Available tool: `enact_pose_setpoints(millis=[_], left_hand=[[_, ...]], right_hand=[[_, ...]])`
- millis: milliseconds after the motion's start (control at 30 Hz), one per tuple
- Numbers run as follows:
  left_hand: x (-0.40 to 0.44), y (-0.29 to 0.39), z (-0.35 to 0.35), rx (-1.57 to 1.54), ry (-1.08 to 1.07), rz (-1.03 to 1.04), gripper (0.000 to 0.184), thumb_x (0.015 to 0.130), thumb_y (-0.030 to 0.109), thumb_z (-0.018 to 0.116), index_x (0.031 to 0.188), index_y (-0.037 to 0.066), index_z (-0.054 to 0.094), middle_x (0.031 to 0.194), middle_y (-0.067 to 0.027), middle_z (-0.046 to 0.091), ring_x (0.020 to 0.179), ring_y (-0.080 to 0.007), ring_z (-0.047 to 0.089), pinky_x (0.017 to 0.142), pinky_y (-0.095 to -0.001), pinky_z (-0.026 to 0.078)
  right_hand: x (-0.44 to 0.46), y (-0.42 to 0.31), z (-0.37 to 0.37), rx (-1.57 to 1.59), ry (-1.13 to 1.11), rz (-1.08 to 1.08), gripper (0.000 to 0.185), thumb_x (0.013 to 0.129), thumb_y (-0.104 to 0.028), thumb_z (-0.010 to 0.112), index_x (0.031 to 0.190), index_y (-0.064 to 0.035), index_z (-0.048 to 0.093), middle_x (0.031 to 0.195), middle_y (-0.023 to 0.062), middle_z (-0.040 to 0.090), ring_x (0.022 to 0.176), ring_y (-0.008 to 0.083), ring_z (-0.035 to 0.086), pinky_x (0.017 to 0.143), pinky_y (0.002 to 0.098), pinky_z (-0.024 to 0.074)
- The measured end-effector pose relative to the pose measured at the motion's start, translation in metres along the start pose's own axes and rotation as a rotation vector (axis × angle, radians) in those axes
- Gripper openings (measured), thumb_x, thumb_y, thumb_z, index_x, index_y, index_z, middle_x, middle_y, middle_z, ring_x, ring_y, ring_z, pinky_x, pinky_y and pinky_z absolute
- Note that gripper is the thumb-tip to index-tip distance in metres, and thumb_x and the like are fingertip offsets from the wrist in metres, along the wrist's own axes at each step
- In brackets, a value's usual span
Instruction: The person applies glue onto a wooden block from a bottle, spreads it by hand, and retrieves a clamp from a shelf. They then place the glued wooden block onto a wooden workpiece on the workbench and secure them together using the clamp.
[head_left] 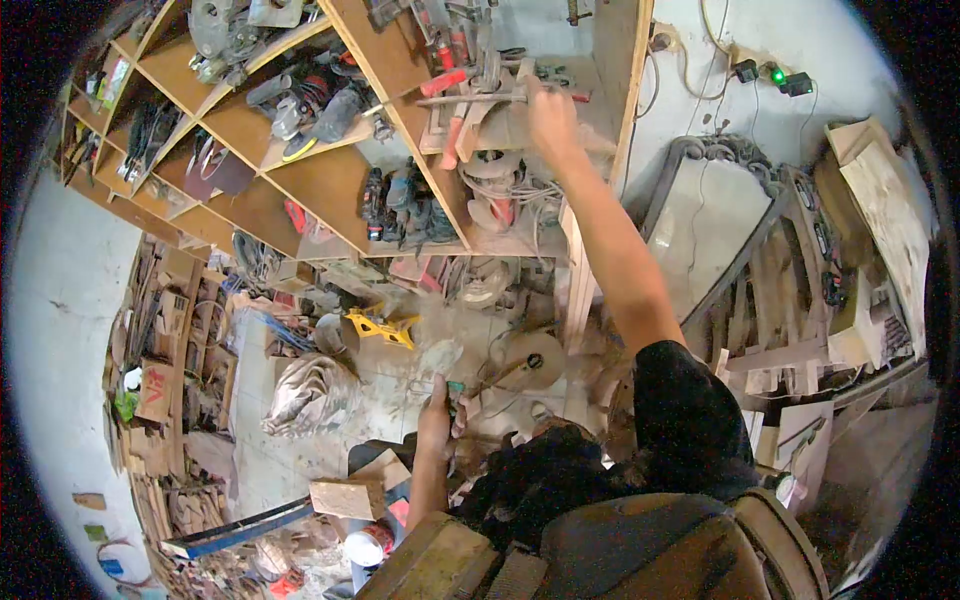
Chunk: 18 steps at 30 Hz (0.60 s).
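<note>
My right hand (552,118) reaches up into an upper shelf compartment, its fingers closed around a long thin grey tool (480,99) with a red end. Close by in the same compartment lie several red-handled tools (445,84) and a coiled cable (535,195). Lower down, my left hand (436,415) is closed on a small object with a green part (456,386); its kind is too small to tell. Below the shelf, near that hand, a round pale disc (528,362) sits with a dark centre.
The wooden shelf unit (400,95) holds several power tools (315,110). A yellow bracket-like piece (382,327) and a bundled pale sack (310,395) lie on the floor. Scrap wood (180,370) is stacked at left. A framed mirror-like panel (700,215) leans at right beside more boards (890,220).
</note>
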<state>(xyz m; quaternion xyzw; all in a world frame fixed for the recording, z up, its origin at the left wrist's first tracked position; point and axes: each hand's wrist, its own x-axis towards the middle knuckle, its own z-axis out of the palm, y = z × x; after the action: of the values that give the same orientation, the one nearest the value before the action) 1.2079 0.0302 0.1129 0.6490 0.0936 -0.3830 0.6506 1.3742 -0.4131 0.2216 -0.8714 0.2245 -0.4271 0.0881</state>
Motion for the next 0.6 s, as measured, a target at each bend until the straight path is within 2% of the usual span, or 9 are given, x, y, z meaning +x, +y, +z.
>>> enact_pose_setpoints(millis=[67,167,267,333,400,433,500,567,600], left_hand=[[0.002,-0.002,-0.002,-0.013,0.002,-0.015,0.062,0.102,0.062,0.041,0.083,0.006,0.060,0.052,-0.0019,0.047,0.040,-0.0107,0.039,0.040,-0.0252,0.029],[0.001,0.002,-0.002,0.015,0.049,-0.029,0.063,0.102,0.062,0.041,0.083,0.006,0.060,0.054,-0.0019,0.048,0.040,-0.0108,0.038,0.040,-0.0245,0.029],[0.005,-0.006,-0.013,-0.063,0.061,-0.033,0.063,0.102,0.062,0.041,0.083,0.005,0.060,0.054,-0.0018,0.049,0.040,-0.0109,0.038,0.039,-0.0241,0.028],[0.001,-0.003,-0.015,-0.054,0.107,-0.041,0.063,0.102,0.062,0.042,0.082,0.005,0.060,0.054,-0.0020,0.049,0.040,-0.0110,0.038,0.039,-0.0240,0.028],[-0.001,-0.003,-0.020,-0.044,0.148,-0.050,0.063,0.102,0.062,0.042,0.082,0.005,0.060,0.054,-0.0020,0.049,0.040,-0.0110,0.038,0.039,-0.0242,0.028],[-0.001,-0.005,-0.023,-0.041,0.163,-0.051,0.063,0.102,0.061,0.042,0.082,0.005,0.060,0.054,-0.0020,0.049,0.040,-0.0111,0.038,0.038,-0.0244,0.028],[-0.002,-0.006,-0.027,-0.061,0.187,-0.065,0.062,0.102,0.061,0.042,0.081,0.005,0.059,0.054,-0.0019,0.048,0.039,-0.0110,0.038,0.038,-0.0247,0.028],[-0.005,-0.002,-0.028,-0.107,0.203,-0.088,0.062,0.102,0.061,0.042,0.081,0.005,0.059,0.053,-0.0017,0.048,0.039,-0.0109,0.037,0.038,-0.0248,0.028],[-0.007,-0.001,-0.029,-0.118,0.211,-0.090,0.063,0.102,0.061,0.042,0.081,0.005,0.059,0.053,-0.0015,0.047,0.038,-0.0109,0.037,0.038,-0.0248,0.028]], right_hand=[[-0.001,0.008,0.008,-0.061,-0.018,0.003,0.042,0.082,-0.019,0.074,0.120,-0.0041,0.065,0.094,0.0276,0.070,0.094,0.0415,0.068,0.081,0.0503,0.0542],[0.013,0.047,0.007,0.314,-0.062,0.040,0.057,0.076,-0.028,0.078,0.125,-0.0041,0.062,0.087,0.0233,0.072,0.087,0.0389,0.072,0.080,0.0507,0.0560],[0.034,0.075,0.001,0.235,-0.098,0.274,0.034,0.084,-0.018,0.064,0.116,-0.0099,0.070,0.110,0.0165,0.072,0.101,0.0405,0.068,0.087,0.0482,0.0538],[0.064,0.093,0.016,-0.076,-0.107,0.076,0.037,0.083,-0.020,0.064,0.117,-0.0096,0.070,0.110,0.0182,0.071,0.101,0.0409,0.068,0.088,0.0476,0.0539],[0.086,0.107,0.034,-0.186,-0.113,0.009,0.037,0.081,-0.022,0.065,0.116,-0.0078,0.070,0.109,0.0204,0.071,0.101,0.0411,0.068,0.088,0.0473,0.0541],[0.095,0.114,0.044,-0.143,-0.115,0.038,0.037,0.081,-0.022,0.065,0.114,-0.0060,0.071,0.108,0.0218,0.071,0.101,0.0412,0.068,0.088,0.0474,0.0543],[0.124,0.128,0.060,-0.189,-0.368,0.078,0.034,0.080,-0.022,0.066,0.106,-0.0009,0.073,0.109,0.0246,0.070,0.103,0.0403,0.068,0.089,0.0471,0.0543],[0.136,0.140,0.067,-0.317,-0.524,0.001,0.034,0.078,-0.024,0.069,0.103,-0.0007,0.074,0.109,0.0244,0.070,0.104,0.0397,0.068,0.090,0.0464,0.0544],[0.137,0.148,0.077,-0.315,-0.500,0.040,0.038,0.077,-0.028,0.071,0.103,-0.0007,0.074,0.110,0.0243,0.070,0.104,0.0392,0.068,0.091,0.0460,0.0542]])
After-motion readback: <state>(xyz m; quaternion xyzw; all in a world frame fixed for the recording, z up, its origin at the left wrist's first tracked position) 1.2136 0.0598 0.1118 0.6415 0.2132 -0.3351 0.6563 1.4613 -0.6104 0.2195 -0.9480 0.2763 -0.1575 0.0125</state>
